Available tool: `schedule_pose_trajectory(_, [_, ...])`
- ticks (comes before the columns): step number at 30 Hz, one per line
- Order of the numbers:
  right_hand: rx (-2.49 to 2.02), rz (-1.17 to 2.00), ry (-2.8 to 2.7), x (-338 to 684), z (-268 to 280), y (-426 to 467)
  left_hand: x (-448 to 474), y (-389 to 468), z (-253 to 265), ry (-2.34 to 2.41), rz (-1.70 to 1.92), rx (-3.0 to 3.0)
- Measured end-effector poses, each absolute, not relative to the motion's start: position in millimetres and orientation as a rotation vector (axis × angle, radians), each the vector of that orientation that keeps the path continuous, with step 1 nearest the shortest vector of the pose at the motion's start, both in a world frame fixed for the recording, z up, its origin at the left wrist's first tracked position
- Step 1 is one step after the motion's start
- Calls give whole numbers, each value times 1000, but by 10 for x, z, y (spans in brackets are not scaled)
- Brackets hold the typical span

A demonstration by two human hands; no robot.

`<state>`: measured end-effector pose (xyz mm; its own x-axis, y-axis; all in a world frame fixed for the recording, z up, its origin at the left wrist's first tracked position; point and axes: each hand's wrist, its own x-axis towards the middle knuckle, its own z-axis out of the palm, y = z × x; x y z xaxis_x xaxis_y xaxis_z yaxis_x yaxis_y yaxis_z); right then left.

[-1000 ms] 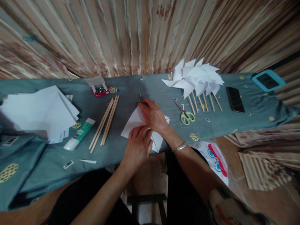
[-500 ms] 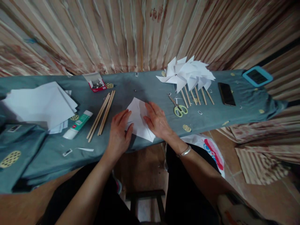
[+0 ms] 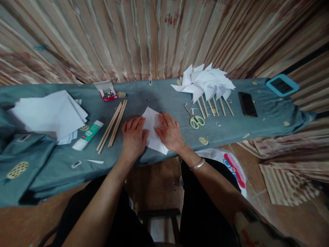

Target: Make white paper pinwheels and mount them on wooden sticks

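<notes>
A creased sheet of white paper [image 3: 154, 137] lies on the cloth-covered table in front of me, one corner pointing away. My left hand [image 3: 134, 137] rests on its left side with the fingers stretched out flat. On the right side of the same sheet lies my right hand [image 3: 170, 132], its fingers extended too and a bracelet on the wrist. Both palms cover parts of the paper's side edges. Wooden sticks [image 3: 112, 127] are just left of my left hand. Green-handled scissors [image 3: 196, 121] lie to the right of my right hand.
Several white paper pinwheels [image 3: 203, 82] on sticks overlap at the back right. Beyond them are a phone [image 3: 247, 104] and a blue-framed device [image 3: 282, 84]. On the left are stacked paper [image 3: 48, 113], a glue stick [image 3: 87, 135] and a small open box [image 3: 110, 98] of metal pins.
Both hands have settled flatter onto the paper, the left fingers shifting slightly right and closer to the right hand. The view has shifted a little.
</notes>
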<state>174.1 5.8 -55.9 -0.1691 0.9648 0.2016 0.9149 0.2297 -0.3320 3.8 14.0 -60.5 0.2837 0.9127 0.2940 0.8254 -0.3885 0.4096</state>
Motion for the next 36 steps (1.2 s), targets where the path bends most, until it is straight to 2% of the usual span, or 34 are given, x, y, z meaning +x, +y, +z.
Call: schedule_pose_trajectory(36, [-1800,188,-2184,1723,-534,52,-357,50,-679,1480,921,2335])
